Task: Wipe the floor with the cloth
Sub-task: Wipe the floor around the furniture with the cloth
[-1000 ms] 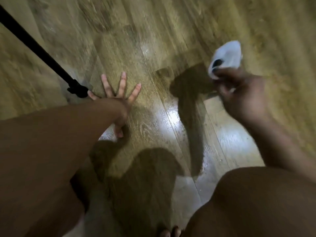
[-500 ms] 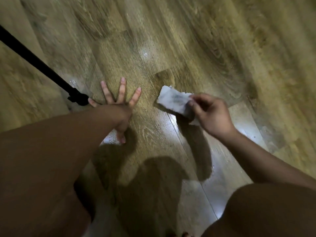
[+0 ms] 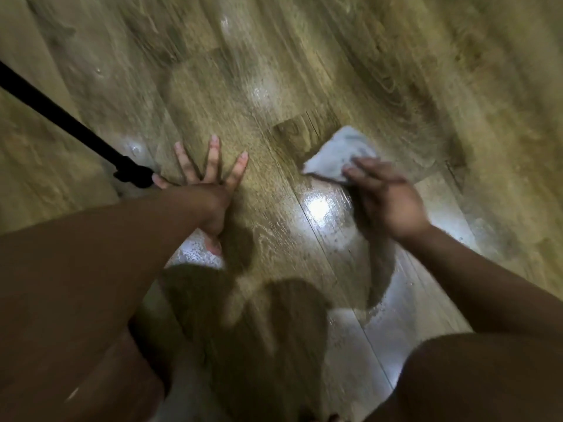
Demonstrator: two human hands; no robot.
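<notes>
Right hand (image 3: 387, 205) presses cloth (image 3: 335, 153) to floor (image 3: 304, 71); left hand (image 3: 207, 181) lies spread.

Bare left forearm (image 3: 91, 254), bare right forearm (image 3: 487, 284) — bare knee (image 3: 487, 379).

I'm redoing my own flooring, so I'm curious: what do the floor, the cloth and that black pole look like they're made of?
Floor: wood-look planks, perhaps laminate or vinyl; it shows brown grain, straight seams and a glossy glare under the light.
Cloth: soft fabric, pale grey and matte; it lies crumpled in folds.
Pole: black and matte, likely metal or plastic; too blurred to tell which.
</notes>
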